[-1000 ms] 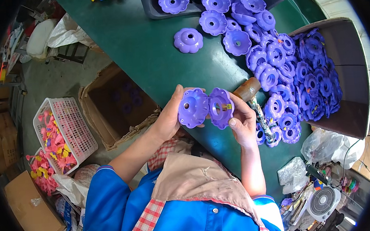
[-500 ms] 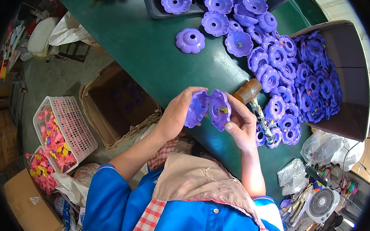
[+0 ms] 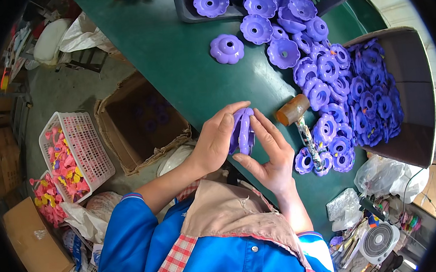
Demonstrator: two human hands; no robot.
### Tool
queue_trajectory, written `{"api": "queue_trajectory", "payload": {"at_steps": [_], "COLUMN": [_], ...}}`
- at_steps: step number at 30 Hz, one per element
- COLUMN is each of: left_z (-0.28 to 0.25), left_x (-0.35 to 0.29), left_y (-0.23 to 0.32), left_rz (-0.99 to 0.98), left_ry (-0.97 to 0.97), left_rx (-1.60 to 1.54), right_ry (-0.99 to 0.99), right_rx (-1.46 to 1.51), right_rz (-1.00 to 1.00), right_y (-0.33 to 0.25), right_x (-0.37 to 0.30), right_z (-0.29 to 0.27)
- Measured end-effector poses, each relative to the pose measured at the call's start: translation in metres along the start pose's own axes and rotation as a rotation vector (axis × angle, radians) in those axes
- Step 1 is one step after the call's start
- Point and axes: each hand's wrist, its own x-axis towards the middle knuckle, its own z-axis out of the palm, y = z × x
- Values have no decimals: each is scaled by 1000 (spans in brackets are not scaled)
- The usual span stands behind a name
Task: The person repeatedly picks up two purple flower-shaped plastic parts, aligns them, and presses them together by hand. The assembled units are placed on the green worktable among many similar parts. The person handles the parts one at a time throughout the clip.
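I have the left hand [image 3: 214, 142] and right hand [image 3: 273, 158] pinching two purple scalloped shells [image 3: 245, 132] between their grips, beside the tabletop [image 3: 183, 70]; likely light, stiff, slick plastic, best held by the rims.

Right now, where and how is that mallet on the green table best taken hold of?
Probably by the mallet's upper handle, coming from the left: it is slim and straight, with green tabletop showing on that side, while purple flower pieces crowd its right and lower end.
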Motion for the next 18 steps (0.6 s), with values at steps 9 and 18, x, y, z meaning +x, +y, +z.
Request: {"api": "queue_trajectory", "payload": {"at_steps": [9, 18], "left_z": [8, -21], "left_x": [-6, 29], "left_y": [-16, -10], "left_rz": [204, 338], "left_ry": [49, 31], "left_rx": [-46, 522], "right_ry": [-29, -85], "right_rx": [25, -102], "right_rz": [-18, 114], "right_y": [-14, 27], "right_x": [-10, -14], "right_z": [14, -20]}}
